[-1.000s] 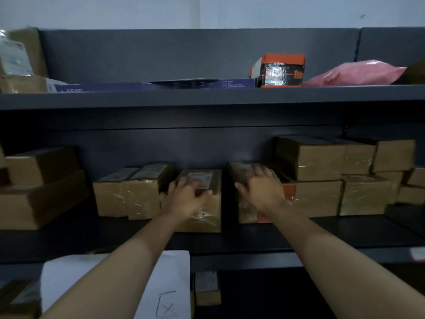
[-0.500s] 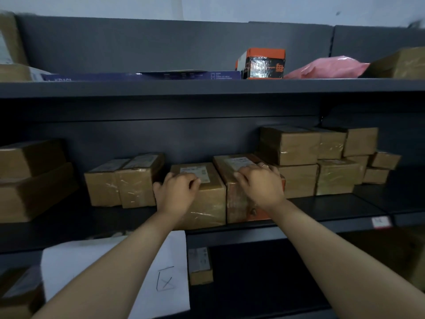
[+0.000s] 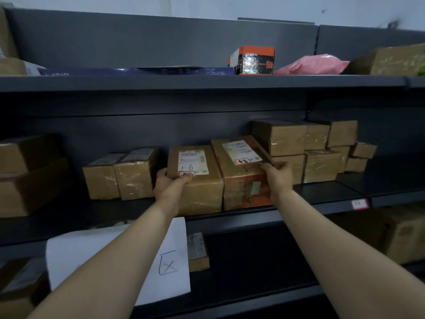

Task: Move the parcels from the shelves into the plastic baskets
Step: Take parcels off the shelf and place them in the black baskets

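Observation:
Two brown cardboard parcels stand side by side at the front edge of the middle shelf (image 3: 333, 199). My left hand (image 3: 171, 187) grips the left parcel (image 3: 202, 192), which bears a white label marked "1-6", at its left front corner with the thumb on top. My right hand (image 3: 279, 178) holds the right parcel (image 3: 241, 178), orange at its lower front, by its right side. Both parcels tilt forward and touch each other. No plastic basket is in view.
More taped boxes (image 3: 119, 176) sit left on the same shelf and a stack (image 3: 305, 143) at right. The top shelf holds an orange-black box (image 3: 255, 61), a pink bag (image 3: 312, 65) and a flat blue box. A white paper sheet (image 3: 161, 261) hangs below.
Both parcels have slid forward to the shelf's front edge. My hands moved from their tops to their outer sides, uncovering the labels. The view shifted so the shelves appear further left.

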